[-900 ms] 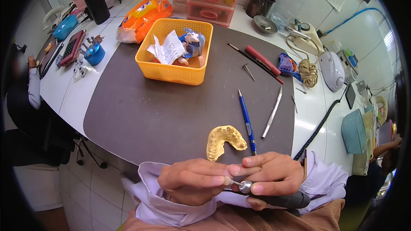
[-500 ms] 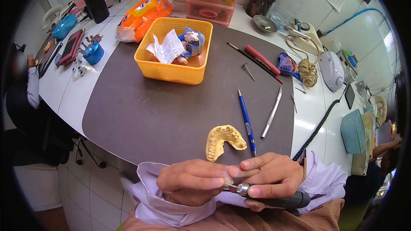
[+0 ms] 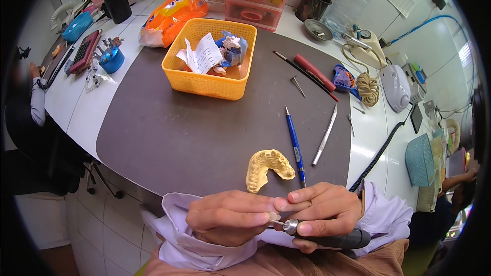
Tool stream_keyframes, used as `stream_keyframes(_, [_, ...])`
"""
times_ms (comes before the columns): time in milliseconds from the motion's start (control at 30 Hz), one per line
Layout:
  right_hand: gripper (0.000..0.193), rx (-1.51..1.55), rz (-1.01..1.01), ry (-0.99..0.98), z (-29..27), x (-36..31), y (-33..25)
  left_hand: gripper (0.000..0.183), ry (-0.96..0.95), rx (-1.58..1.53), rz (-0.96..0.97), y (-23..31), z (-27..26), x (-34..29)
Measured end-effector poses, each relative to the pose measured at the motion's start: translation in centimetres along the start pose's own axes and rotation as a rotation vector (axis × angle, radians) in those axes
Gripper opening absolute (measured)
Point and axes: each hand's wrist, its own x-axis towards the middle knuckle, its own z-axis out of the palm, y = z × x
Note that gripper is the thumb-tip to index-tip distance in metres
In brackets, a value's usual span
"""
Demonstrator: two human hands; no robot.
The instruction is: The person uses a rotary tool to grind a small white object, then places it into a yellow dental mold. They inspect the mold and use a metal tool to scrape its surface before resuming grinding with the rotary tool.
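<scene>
My right hand (image 3: 327, 212) wraps around a dark dental handpiece (image 3: 340, 239) with a silver nose and a thin bur pointing left. Between the thumb and fingers of my left hand (image 3: 230, 217) is a small pale piece, tooth-like in look, mostly hidden by the fingertips. The bur's tip meets or nearly meets this piece; contact is too small to make out. Both hands' fingertips touch each other. Just beyond them a yellow plaster dental model (image 3: 268, 168), horseshoe-shaped, lies on the grey-brown mat (image 3: 204, 138). A blue mechanical pencil (image 3: 295, 145) rests to its right.
A silver craft knife (image 3: 325, 135) lies right of the pencil. Farther off stands a yellow basket (image 3: 204, 88) holding paper and scraps. A black coiled cord (image 3: 378, 156) runs along the right side. At the left edge a co-worker's sleeve (image 3: 38, 103) shows; another person's arm (image 3: 458, 179) is at right.
The view has shifted very slightly. Both hands keep nearly the same pose, with the handpiece and the small pale piece still held together.
</scene>
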Motion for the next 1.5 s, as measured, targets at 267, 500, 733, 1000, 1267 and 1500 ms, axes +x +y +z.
stream_keyframes(267, [0.027, -0.008, 0.034, 0.008, 0.1, -0.1, -0.2, 0.029, 0.003, 0.036, -0.002, 0.1, 0.0, -0.2])
stream_keyframes(500, [0.028, -0.020, 0.012, 0.031, 0.3, -0.5, 0.1, 0.032, 0.055, -0.015, -0.033, 0.4, 0.4, -0.2])
stream_keyframes(733, [0.032, -0.004, 0.073, -0.057, -0.3, -0.4, -0.4, 0.028, 0.023, 0.041, -0.011, 0.2, 0.3, 0.0])
stream_keyframes(1000, [0.048, 0.136, 0.275, -0.050, -1.2, 0.3, -1.6, 0.025, -0.005, 0.161, -0.027, 0.8, 0.4, 0.5])
stream_keyframes(1267, [0.049, 0.204, 0.318, -0.117, -2.0, 0.3, -1.5, 0.059, 0.009, 0.260, 0.131, 0.5, 0.1, 0.3])
stream_keyframes(1500, [0.044, 0.167, 0.189, -0.163, -2.0, -0.1, -0.7, 0.064, -0.086, 0.260, 0.154, 0.5, -0.6, 0.5])
